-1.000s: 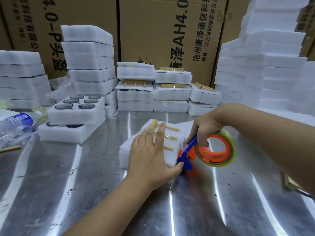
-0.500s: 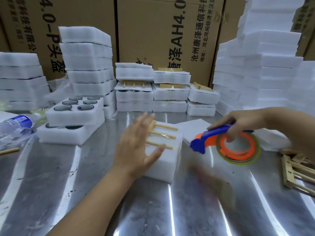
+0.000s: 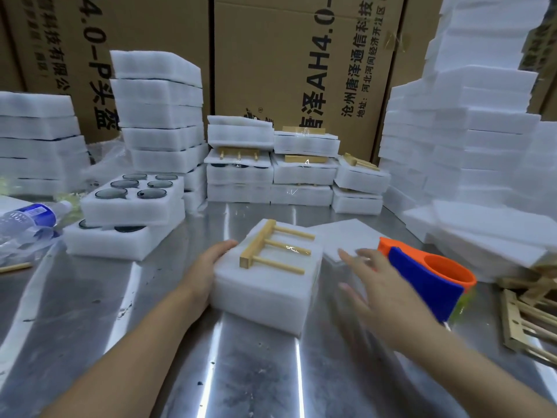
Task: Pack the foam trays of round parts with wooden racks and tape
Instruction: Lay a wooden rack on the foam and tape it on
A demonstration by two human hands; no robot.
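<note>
A white foam pack [image 3: 265,285] lies on the metal table [image 3: 90,321] in front of me, with a wooden rack [image 3: 271,250] taped flat on its top. My left hand [image 3: 208,267] holds the pack's left side, thumb on the top edge. My right hand [image 3: 382,291] hovers with spread fingers just right of the pack, blurred and holding nothing. The orange and blue tape dispenser [image 3: 428,279] sits on the table behind my right hand.
Two open foam trays of round dark parts [image 3: 132,206] are stacked at the left. Finished packs [image 3: 301,173] line the back before cardboard boxes. Tall foam stacks [image 3: 482,140] fill the right, loose wooden racks [image 3: 527,321] lie at the right edge, and a water bottle [image 3: 27,218] at the left.
My right hand has set the tape dispenser down on the table and let go of it. My left hand slid from the pack's top to its left side.
</note>
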